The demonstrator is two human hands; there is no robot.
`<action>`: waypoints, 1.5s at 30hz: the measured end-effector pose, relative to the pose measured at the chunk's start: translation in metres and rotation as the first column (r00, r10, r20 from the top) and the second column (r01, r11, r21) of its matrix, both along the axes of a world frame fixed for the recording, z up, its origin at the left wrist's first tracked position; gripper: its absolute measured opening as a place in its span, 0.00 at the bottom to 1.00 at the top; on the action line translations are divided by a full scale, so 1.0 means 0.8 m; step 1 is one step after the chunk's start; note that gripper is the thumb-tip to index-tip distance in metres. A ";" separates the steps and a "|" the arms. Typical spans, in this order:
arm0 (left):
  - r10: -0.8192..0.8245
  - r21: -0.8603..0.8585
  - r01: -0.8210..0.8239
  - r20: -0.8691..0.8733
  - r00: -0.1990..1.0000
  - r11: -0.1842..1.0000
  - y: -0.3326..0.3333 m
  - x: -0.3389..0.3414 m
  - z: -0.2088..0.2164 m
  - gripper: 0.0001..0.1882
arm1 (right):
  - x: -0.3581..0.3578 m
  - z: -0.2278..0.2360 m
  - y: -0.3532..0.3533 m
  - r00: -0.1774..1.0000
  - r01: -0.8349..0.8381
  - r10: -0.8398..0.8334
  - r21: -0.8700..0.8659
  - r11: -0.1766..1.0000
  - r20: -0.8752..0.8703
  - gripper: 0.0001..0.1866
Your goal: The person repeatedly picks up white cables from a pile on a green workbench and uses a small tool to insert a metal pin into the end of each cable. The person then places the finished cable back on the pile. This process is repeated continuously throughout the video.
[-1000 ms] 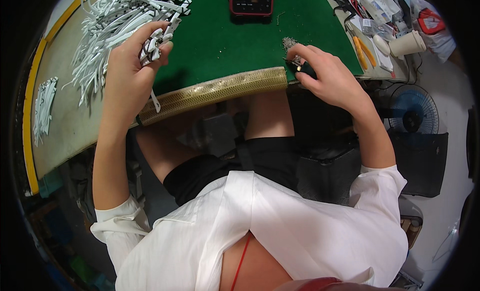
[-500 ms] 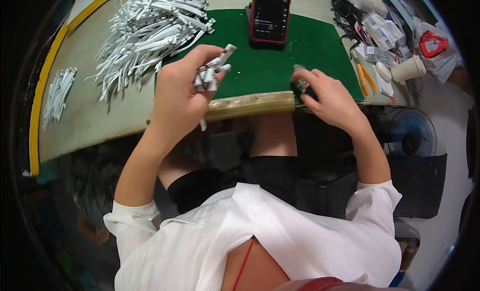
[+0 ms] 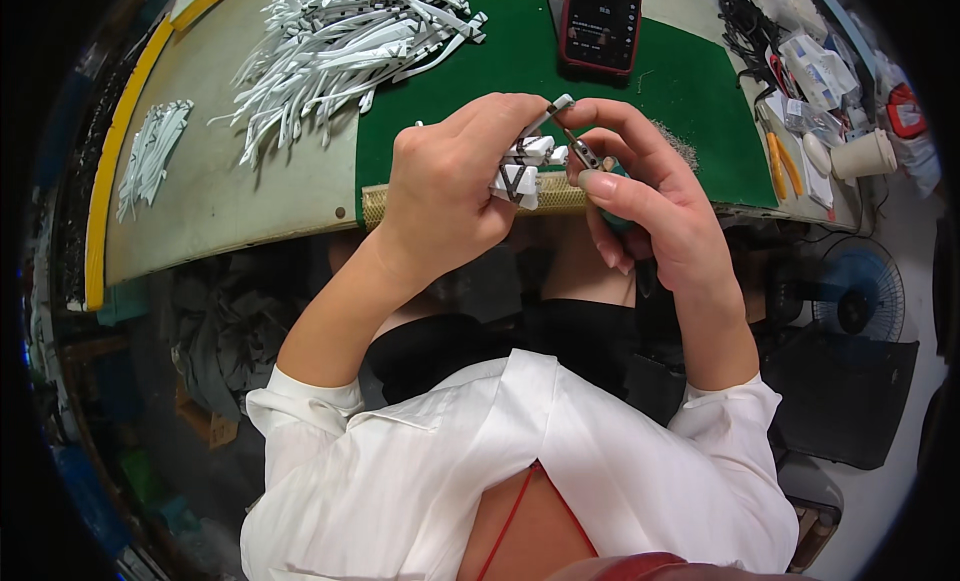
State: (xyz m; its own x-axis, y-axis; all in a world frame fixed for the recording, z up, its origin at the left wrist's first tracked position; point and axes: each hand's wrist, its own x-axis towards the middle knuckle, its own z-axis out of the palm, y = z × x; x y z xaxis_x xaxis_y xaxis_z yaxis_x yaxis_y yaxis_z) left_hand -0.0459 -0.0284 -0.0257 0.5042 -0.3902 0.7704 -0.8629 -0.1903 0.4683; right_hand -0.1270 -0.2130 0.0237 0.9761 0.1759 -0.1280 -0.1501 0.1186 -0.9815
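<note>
My left hand [image 3: 435, 181] is closed around several white flat strips [image 3: 516, 184] with dark marks, their short ends poking out past the fingers. One strip end [image 3: 563, 102] rises above the others, between my two hands. My right hand [image 3: 665, 196] curls around what looks like a small pair of pliers [image 3: 588, 157], with a metal head and dark green grips partly hidden by the palm. The metal head points at the strips, close to the raised end; whether they touch I cannot tell. Both hands are above the front edge of a green mat [image 3: 520, 56].
A large heap of white strips [image 3: 350, 56] lies at the far left, a smaller bunch [image 3: 155, 156] nearer the yellow edge. Tiny metal pieces [image 3: 678, 146] are piled behind my right hand. A phone [image 3: 600, 26], orange-handled pliers [image 3: 783, 166], a cup [image 3: 865, 155] and a fan [image 3: 855, 291] stand around.
My right hand has left the pile of tiny metal pieces and come left to my left hand. The pliers' metal head now shows at the strips. The whole view has shifted slightly.
</note>
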 end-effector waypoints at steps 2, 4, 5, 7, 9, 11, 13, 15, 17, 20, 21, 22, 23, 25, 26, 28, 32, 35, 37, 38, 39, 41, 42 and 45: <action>0.010 0.052 -0.008 -0.037 0.999 0.999 0.002 -0.005 0.006 0.24 | -0.002 0.003 0.006 0.999 0.036 -0.036 0.011 0.999 -0.011 0.18; 0.028 0.092 -0.025 -0.031 0.999 0.995 0.004 -0.007 0.008 0.23 | -0.001 0.003 0.008 0.998 0.053 -0.052 0.043 0.998 -0.039 0.17; 0.036 0.102 -0.035 -0.006 0.999 0.994 0.004 -0.008 0.008 0.23 | 0.000 0.000 0.006 0.997 0.057 -0.053 0.067 0.996 -0.060 0.16; 0.044 0.138 -0.047 0.025 0.999 0.989 0.004 -0.008 0.006 0.23 | 0.000 -0.007 0.010 0.996 0.093 -0.093 0.011 0.996 -0.010 0.13; 0.050 0.193 -0.058 0.046 0.998 0.979 0.008 -0.005 0.004 0.23 | 0.000 -0.016 0.013 0.989 0.132 -0.121 -0.138 0.982 0.086 0.13; 0.059 0.237 -0.066 0.036 0.998 0.969 0.009 -0.003 0.002 0.23 | 0.002 -0.028 0.020 0.956 0.239 -0.162 -0.331 0.913 0.246 0.13; 0.088 0.293 -0.099 0.051 0.995 0.951 0.008 0.000 -0.002 0.23 | 0.008 -0.052 0.026 0.825 0.451 -0.062 -0.587 0.672 0.562 0.18; 0.115 0.366 -0.153 0.123 0.986 0.918 0.004 0.007 -0.006 0.17 | 0.012 -0.061 0.027 0.791 0.511 0.040 -0.696 0.504 0.610 0.25; 0.166 0.410 -0.252 0.234 0.958 0.877 -0.001 0.016 -0.003 0.12 | 0.010 -0.057 0.026 0.786 0.530 0.065 -0.725 0.439 0.614 0.27; 0.357 0.401 -0.478 0.341 0.870 0.782 0.004 0.058 0.007 0.06 | -0.002 -0.053 0.015 0.842 0.466 0.036 -0.760 0.453 0.538 0.31; 0.354 0.415 -0.502 0.385 0.852 0.758 0.005 0.073 0.009 0.02 | -0.005 -0.054 0.008 0.849 0.456 0.025 -0.755 0.471 0.528 0.30; 0.350 0.468 -0.512 0.392 0.851 0.720 0.002 0.090 0.007 0.04 | -0.007 -0.053 0.002 0.856 0.446 0.014 -0.751 0.487 0.517 0.30; 0.338 0.519 -0.511 0.394 0.855 0.686 -0.006 0.107 0.000 0.07 | -0.009 -0.053 -0.005 0.881 0.418 -0.036 -0.742 0.524 0.471 0.30; 0.327 0.621 -0.517 0.401 0.856 0.589 -0.014 0.139 0.003 0.08 | -0.011 -0.054 -0.012 0.885 0.413 -0.046 -0.737 0.535 0.463 0.30; 0.310 0.673 -0.505 0.398 0.863 0.541 -0.022 0.154 0.009 0.07 | -0.014 -0.056 -0.017 0.888 0.415 -0.061 -0.738 0.533 0.455 0.30; 0.281 0.678 -0.507 0.423 0.861 0.533 -0.025 0.184 0.007 0.04 | -0.016 -0.052 -0.023 0.890 0.418 -0.083 -0.727 0.545 0.449 0.28; 0.159 0.716 -0.477 0.467 0.870 0.509 -0.022 0.219 0.009 0.07 | -0.022 -0.049 -0.048 0.868 0.468 -0.117 -0.716 0.517 0.483 0.26; 0.023 0.627 -0.332 0.447 0.894 0.705 -0.012 0.233 0.008 0.15 | -0.022 -0.047 -0.078 0.851 0.506 -0.134 -0.725 0.467 0.507 0.25; 0.245 0.655 -0.223 0.059 0.968 0.722 -0.021 0.176 0.054 0.10 | -0.025 -0.041 -0.100 0.906 0.419 -0.131 -0.802 0.425 0.403 0.24; 0.205 0.533 -0.190 0.030 0.978 0.825 -0.014 0.172 0.059 0.10 | -0.021 -0.040 -0.107 0.918 0.389 -0.092 -0.828 0.405 0.386 0.24; 0.157 0.435 -0.094 -0.110 0.982 0.895 -0.013 0.169 0.062 0.10 | -0.021 -0.034 -0.110 0.933 0.339 -0.024 -0.854 0.394 0.360 0.20; 0.008 0.191 0.064 -0.353 0.936 0.979 -0.017 0.164 0.063 0.09 | -0.018 -0.036 -0.122 0.940 0.260 0.118 -0.896 0.361 0.320 0.19; -0.038 0.131 0.105 -0.435 0.900 0.986 -0.019 0.162 0.063 0.09 | -0.016 -0.036 -0.125 0.935 0.222 0.190 -0.913 0.341 0.298 0.18; -0.110 -0.038 0.108 -0.582 0.806 0.993 -0.027 0.130 0.072 0.08 | -0.013 -0.033 -0.124 0.957 0.167 0.186 -0.946 0.276 0.223 0.15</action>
